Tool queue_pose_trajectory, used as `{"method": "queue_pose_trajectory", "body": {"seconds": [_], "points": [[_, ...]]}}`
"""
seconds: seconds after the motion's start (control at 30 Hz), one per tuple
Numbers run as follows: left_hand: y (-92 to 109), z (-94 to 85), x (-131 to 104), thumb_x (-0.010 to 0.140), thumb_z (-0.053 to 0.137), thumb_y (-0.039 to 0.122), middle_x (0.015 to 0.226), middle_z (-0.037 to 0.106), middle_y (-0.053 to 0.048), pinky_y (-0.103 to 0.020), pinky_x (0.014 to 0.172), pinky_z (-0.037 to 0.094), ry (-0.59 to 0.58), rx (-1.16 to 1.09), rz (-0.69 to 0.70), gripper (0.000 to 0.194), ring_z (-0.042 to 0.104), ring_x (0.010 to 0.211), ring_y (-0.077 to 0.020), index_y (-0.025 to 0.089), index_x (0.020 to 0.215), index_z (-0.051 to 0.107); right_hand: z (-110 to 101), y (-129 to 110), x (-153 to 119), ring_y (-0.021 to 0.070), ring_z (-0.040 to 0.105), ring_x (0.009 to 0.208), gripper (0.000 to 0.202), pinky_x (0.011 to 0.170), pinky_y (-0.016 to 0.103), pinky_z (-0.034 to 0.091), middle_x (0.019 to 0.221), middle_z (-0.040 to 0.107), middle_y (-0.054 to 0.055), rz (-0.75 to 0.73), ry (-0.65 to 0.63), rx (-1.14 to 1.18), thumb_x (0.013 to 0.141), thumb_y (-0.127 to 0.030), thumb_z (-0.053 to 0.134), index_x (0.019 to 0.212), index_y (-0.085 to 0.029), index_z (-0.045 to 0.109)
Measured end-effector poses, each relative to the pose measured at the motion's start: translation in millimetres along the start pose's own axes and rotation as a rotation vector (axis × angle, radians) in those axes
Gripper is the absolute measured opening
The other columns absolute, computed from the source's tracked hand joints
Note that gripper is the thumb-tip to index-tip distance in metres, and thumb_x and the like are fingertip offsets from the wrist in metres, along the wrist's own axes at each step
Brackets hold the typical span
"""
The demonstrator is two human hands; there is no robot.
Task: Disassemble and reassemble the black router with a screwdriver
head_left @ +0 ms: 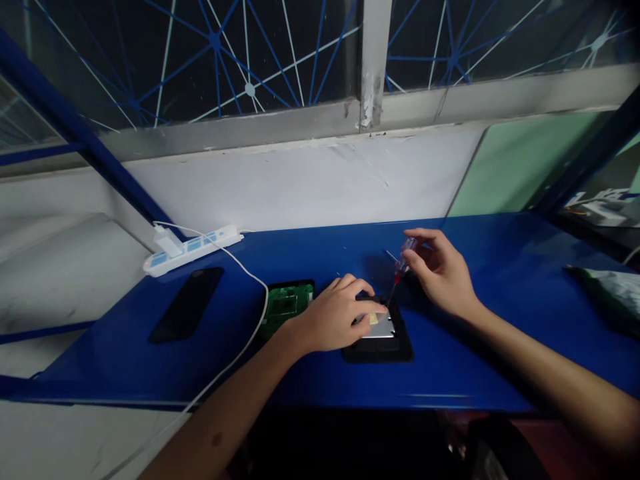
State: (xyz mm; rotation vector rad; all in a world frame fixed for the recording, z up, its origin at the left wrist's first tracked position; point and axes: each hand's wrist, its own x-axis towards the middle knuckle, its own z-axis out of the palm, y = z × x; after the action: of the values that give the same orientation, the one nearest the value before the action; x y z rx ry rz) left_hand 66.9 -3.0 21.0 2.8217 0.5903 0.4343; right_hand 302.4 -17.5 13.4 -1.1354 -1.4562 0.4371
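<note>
My right hand (440, 270) grips a screwdriver (409, 252) with a clear handle and a red collar. Its shaft slants down, and the tip is at the upper right part of a black device casing (379, 353). A silver metal plate (384, 327) with a yellowish patch lies in that casing. My left hand (345, 313) rests over the casing's left side with fingers apart, the index finger stretched close to the screwdriver tip. Left of this hand, partly covered by it, sits a green circuit board (287, 301) in a dark frame.
A white power strip (200, 247) with a plugged-in charger (169, 241) lies at the back left. Its white cable (249, 272) runs across the blue table (320, 383). A black phone-like slab (187, 305) is on the left, a silvery bag (613, 293) far right. Blue posts flank the table.
</note>
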Motion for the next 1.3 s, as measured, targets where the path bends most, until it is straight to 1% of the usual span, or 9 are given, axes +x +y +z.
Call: {"method": "queue_pose_trajectory", "body": {"seconds": [0.13, 0.33, 0.6, 0.7, 0.87, 1.03, 1.13, 1.2, 1.3], "points": [[0.5, -1.0, -0.4, 0.092, 0.051, 0.017, 0.118, 0.061, -0.007, -0.045, 0.1, 0.045, -0.006, 0.002, -0.005, 0.036, 0.053, 0.109, -0.0246, 0.029, 0.119, 0.071, 0.3, 1.1, 0.2, 0.0162, 0.066, 0.07, 0.03, 0.069, 0.034, 0.055, 0.086, 0.063, 0.001, 0.01, -0.016, 0.015, 0.091, -0.035, 0.062, 0.12, -0.028, 0.057], [1.1, -0.1, -0.8, 0.092, 0.052, 0.018, 0.119, 0.06, -0.006, -0.046, 0.103, 0.043, -0.01, 0.009, -0.013, 0.035, 0.053, 0.111, -0.0244, 0.029, 0.119, 0.07, 1.2, 2.5, -0.2, 0.0159, 0.067, 0.071, 0.03, 0.067, 0.033, 0.055, 0.09, 0.064, 0.001, 0.01, -0.006, 0.036, 0.091, -0.034, 0.063, 0.119, -0.027, 0.057], [2.3, 0.2, -0.8, 0.093, 0.052, 0.02, 0.119, 0.059, -0.006, -0.046, 0.105, 0.041, -0.025, 0.006, -0.029, 0.031, 0.053, 0.113, -0.0247, 0.027, 0.118, 0.067, 0.3, 3.5, -1.2, 0.016, 0.068, 0.073, 0.031, 0.07, 0.033, 0.057, 0.092, 0.065, 0.002, -0.027, -0.016, 0.024, 0.091, -0.033, 0.063, 0.121, -0.026, 0.057], [2.6, 0.4, -0.6, 0.093, 0.052, 0.021, 0.119, 0.06, -0.006, -0.046, 0.104, 0.042, -0.023, -0.002, -0.037, 0.028, 0.053, 0.112, -0.0248, 0.025, 0.115, 0.067, -0.5, -1.2, -2.5, 0.0154, 0.067, 0.075, 0.032, 0.072, 0.033, 0.056, 0.095, 0.064, 0.003, -0.079, -0.032, -0.014, 0.092, -0.031, 0.063, 0.123, -0.026, 0.057], [1.7, 1.1, -0.8, 0.093, 0.052, 0.022, 0.12, 0.06, -0.005, -0.046, 0.106, 0.041, -0.021, 0.005, -0.04, 0.027, 0.053, 0.114, -0.0243, 0.024, 0.116, 0.065, -1.5, -13.1, -5.9, 0.0142, 0.064, 0.079, 0.033, 0.071, 0.03, 0.057, 0.098, 0.06, 0.003, -0.212, -0.073, -0.044, 0.092, -0.024, 0.061, 0.125, -0.026, 0.057], [1.8, 0.2, -1.2, 0.094, 0.052, 0.024, 0.12, 0.061, -0.006, -0.045, 0.106, 0.04, -0.021, 0.0, -0.039, 0.025, 0.053, 0.115, -0.0247, 0.022, 0.114, 0.066, -2.2, -16.1, -10.4, 0.0157, 0.067, 0.083, 0.04, 0.074, 0.034, 0.058, 0.104, 0.06, 0.004, -0.272, -0.144, -0.043, 0.093, -0.02, 0.06, 0.131, -0.028, 0.056], [1.7, -0.2, -1.4, 0.094, 0.055, 0.028, 0.119, 0.061, -0.006, -0.045, 0.107, 0.04, -0.015, 0.001, -0.038, 0.023, 0.053, 0.113, -0.0247, 0.022, 0.114, 0.065, -2.8, -16.0, -12.3, 0.0165, 0.07, 0.086, 0.043, 0.077, 0.035, 0.06, 0.109, 0.062, 0.005, -0.283, -0.178, -0.026, 0.093, -0.017, 0.058, 0.134, -0.03, 0.055], [1.2, -0.2, -1.7, 0.094, 0.058, 0.034, 0.119, 0.061, -0.006, -0.045, 0.107, 0.04, -0.018, 0.0, -0.037, 0.025, 0.053, 0.113, -0.025, 0.022, 0.115, 0.065, -3.4, -17.3, -12.8, 0.0168, 0.072, 0.089, 0.044, 0.078, 0.035, 0.06, 0.113, 0.063, 0.005, -0.294, -0.198, -0.009, 0.094, -0.015, 0.056, 0.135, -0.031, 0.055], [0.7, -0.5, -2.1, 0.09, 0.065, 0.048, 0.12, 0.061, -0.006, -0.046, 0.106, 0.04, -0.027, -0.007, -0.048, 0.037, 0.052, 0.114, -0.0263, 0.023, 0.117, 0.063, -4.0, -21.4, -12.5, 0.0173, 0.072, 0.095, 0.046, 0.084, 0.037, 0.06, 0.122, 0.066, 0.006, -0.303, -0.223, -0.015, 0.095, -0.013, 0.054, 0.137, -0.031, 0.054]]}}
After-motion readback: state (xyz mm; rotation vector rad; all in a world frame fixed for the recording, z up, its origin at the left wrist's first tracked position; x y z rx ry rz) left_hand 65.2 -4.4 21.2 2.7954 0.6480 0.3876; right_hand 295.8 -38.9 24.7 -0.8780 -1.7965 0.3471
